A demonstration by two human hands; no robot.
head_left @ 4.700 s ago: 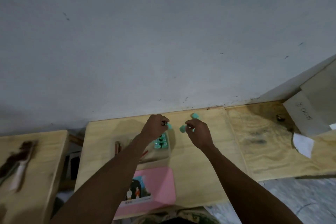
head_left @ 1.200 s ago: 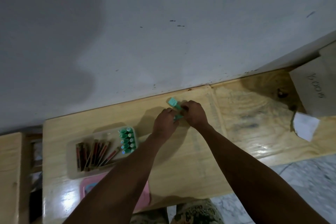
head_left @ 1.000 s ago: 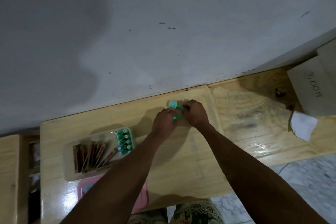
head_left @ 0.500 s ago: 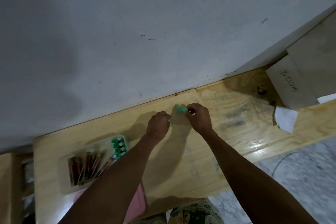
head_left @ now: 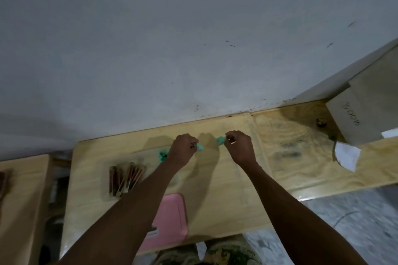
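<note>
My left hand (head_left: 182,150) is curled around a small teal piece (head_left: 200,147) that sticks out to the right of its fingers. My right hand (head_left: 239,146) pinches another teal piece (head_left: 220,139) at its left side. A gap separates the two pieces above the wooden table (head_left: 217,178). Behind my left wrist a tray shows more teal pieces (head_left: 162,155) and a row of dark red and brown sticks (head_left: 125,177). My left forearm hides much of that tray.
A pink case (head_left: 170,219) lies near the table's front edge under my left forearm. To the right stand a pale board with writing (head_left: 353,122) and a torn white paper (head_left: 346,156). A grey wall rises behind the table. Another wooden surface (head_left: 21,200) is on the left.
My hands were together on the teal pieces a second ago; now they have pulled apart, each with one piece. The view has shifted, bringing the tray closer to my left arm.
</note>
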